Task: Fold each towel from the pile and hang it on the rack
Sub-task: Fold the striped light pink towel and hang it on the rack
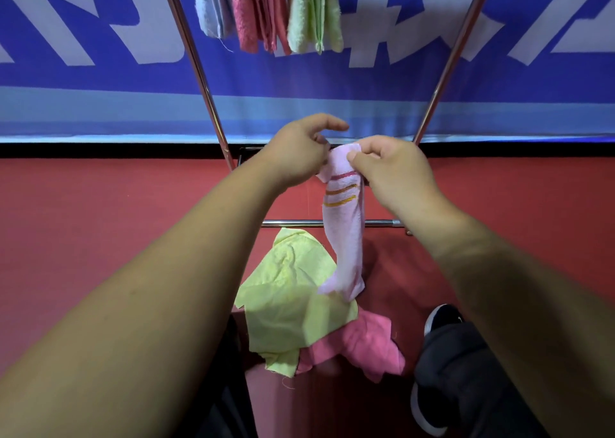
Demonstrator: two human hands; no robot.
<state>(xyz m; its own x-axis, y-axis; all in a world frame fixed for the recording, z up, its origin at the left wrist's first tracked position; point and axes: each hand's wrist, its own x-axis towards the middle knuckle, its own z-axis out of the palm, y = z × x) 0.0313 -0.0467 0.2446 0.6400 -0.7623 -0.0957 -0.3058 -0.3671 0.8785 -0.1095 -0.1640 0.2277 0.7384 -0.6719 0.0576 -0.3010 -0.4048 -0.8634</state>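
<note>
A pale pink towel (344, 238) with red and yellow stripes hangs down, bunched into a narrow strip. My left hand (299, 151) and my right hand (396, 171) both pinch its top edge, close together, in front of the metal rack (199, 71). Below lies the pile: a yellow-green towel (289, 298) on top of a pink towel (362, 347). On the rack's top hang a folded light blue towel (211, 5), a pink towel (256, 11) and a light green towel (314, 15).
The rack's two slanted legs (456, 55) spread downward, and a low crossbar (293, 223) runs behind the held towel. The floor (100, 204) is red. A blue and white banner (366, 81) covers the wall. My dark shoe and trouser leg (446, 354) stand at the lower right.
</note>
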